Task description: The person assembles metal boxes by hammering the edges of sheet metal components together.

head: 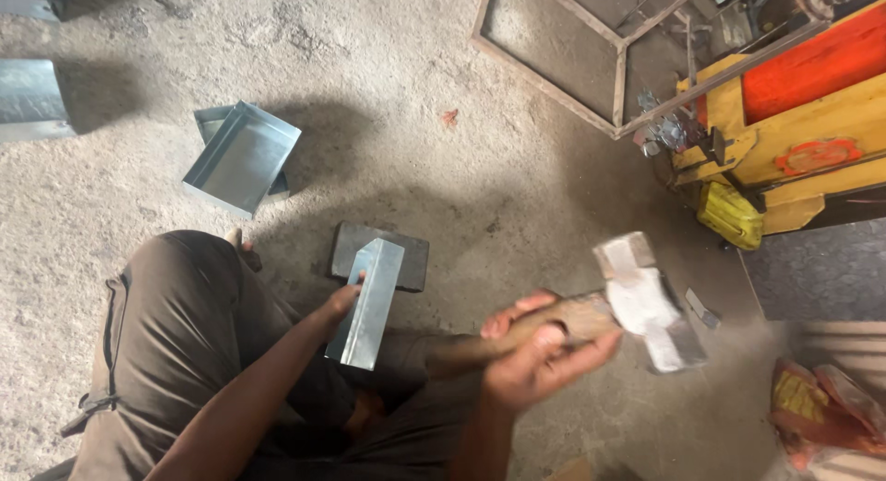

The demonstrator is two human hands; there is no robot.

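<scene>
1. The left hand (338, 303) grips a folded strip of sheet metal (367, 301), fingers closed along its left edge. The strip stands tilted, its upper end resting on a dark steel block (411, 259) that lies flat on the concrete floor (443, 167).

2. The right hand (540, 347) is wrapped tight around the wooden handle of a hammer (646, 301). The heavy head is raised to the right of the strip, well apart from it, and looks blurred.

3. The step in hand looks like hammering: the strip is braced on the block as on an anvil, and the hammer sits at the top or middle of a swing.

4. The next blow calls for the head to land on the part of the strip backed by the block, clear of the left fingers, which lie close to the fold. The left hand has to keep the strip from skating on the block when the blow lands.

5. Around the person: two shallow metal trays (242, 156) stacked on the floor to the upper left, more sheet boxes (32, 98) at the far left edge, a welded frame (591, 56) and a yellow and orange machine (812, 102) at upper right.

6. The person sits low, one knee (185, 296) in dark trousers drawn up beside the left arm.
</scene>
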